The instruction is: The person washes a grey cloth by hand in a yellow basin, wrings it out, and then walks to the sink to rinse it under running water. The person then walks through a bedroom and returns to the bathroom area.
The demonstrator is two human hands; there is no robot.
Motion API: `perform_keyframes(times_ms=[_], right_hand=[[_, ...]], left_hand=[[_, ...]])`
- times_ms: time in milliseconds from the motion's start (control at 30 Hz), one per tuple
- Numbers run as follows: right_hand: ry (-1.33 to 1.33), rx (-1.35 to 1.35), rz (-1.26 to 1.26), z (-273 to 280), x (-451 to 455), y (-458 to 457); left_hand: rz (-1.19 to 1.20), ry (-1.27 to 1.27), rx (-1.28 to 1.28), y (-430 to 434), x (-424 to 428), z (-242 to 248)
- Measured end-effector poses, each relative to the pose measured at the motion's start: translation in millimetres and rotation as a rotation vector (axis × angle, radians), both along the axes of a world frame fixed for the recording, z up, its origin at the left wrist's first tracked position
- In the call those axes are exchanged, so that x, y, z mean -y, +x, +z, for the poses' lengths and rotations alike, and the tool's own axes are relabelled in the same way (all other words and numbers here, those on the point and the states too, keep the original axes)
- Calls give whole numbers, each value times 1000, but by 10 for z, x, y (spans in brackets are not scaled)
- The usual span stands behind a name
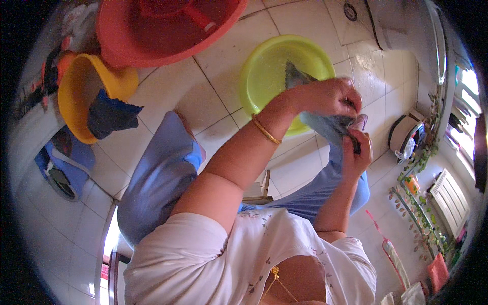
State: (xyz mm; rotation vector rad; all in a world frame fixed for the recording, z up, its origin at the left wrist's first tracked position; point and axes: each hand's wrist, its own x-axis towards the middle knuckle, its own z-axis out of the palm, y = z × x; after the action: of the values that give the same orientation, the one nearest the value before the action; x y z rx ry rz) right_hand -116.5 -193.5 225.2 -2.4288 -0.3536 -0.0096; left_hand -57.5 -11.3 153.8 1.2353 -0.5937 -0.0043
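Note:
A wet-looking grey cloth [326, 126] is stretched and bunched between my two hands. My left hand [331, 97], with a gold bangle on its wrist, grips the cloth above the near right side of a yellow-green plastic basin [246, 89]. My right hand [356, 148] is closed on a darker bunched end, to the right of the basin and nearer my body. Another dark grey part with a jagged edge shows over the basin beyond my left wrist; whether it joins the held piece is hidden.
A big red basin [164, 57] stands at the upper left. Beside it, a yellow bucket [70, 103] has dark blue cloth [112, 114] over its rim. Blue slippers [63, 179] rest at far left. A floor drain [350, 12] lies beyond; a pale bin [398, 131] stands right.

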Motion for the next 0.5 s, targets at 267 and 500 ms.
perform_keyframes(times_ms=[267, 500], right_hand=[[-188, 235, 2, -292, -206, 179], [408, -201, -270, -694, -294, 52]], left_hand=[[119, -209, -404, -89, 249, -54], [950, -12, -780, 203, -130, -873]])
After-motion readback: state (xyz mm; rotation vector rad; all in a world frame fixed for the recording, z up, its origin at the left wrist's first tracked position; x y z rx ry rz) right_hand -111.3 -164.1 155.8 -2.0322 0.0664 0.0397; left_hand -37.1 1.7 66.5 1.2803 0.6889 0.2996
